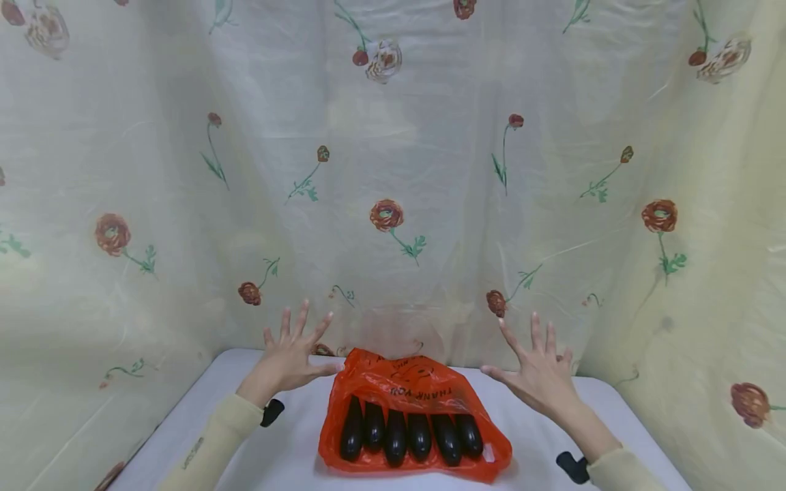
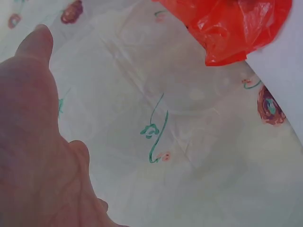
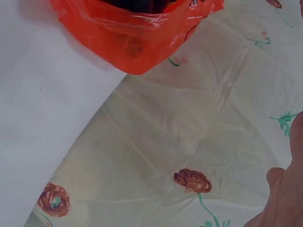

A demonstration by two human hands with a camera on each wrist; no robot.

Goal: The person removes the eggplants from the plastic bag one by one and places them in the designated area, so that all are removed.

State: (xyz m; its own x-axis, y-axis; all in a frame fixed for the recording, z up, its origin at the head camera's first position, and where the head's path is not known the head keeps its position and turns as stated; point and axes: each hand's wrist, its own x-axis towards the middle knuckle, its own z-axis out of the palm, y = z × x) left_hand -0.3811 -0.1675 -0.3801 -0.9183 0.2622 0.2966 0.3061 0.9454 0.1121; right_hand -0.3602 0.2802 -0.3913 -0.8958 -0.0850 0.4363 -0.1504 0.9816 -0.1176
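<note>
A red plastic bag (image 1: 424, 402) with "THANK YOU" printed on it lies on the table, its mouth toward the near side. Several dark, glossy eggplants (image 1: 396, 440) lie side by side in that mouth, their far ends covered by the bag. My left hand (image 1: 291, 361) is raised at the bag's left, fingers spread and holding nothing; the thumb tip appears close to the bag's edge in the head view. On the other side, my right hand (image 1: 540, 372) is also raised with spread fingers, apart from the bag. Both wrist views show the bag (image 2: 232, 28) away from the hand.
The white table (image 1: 276, 443) extends on both sides of the bag. A flower-printed curtain (image 1: 430, 164) hangs behind it and along both sides. Black wrist mounts (image 1: 572, 468) sit at the sleeve ends.
</note>
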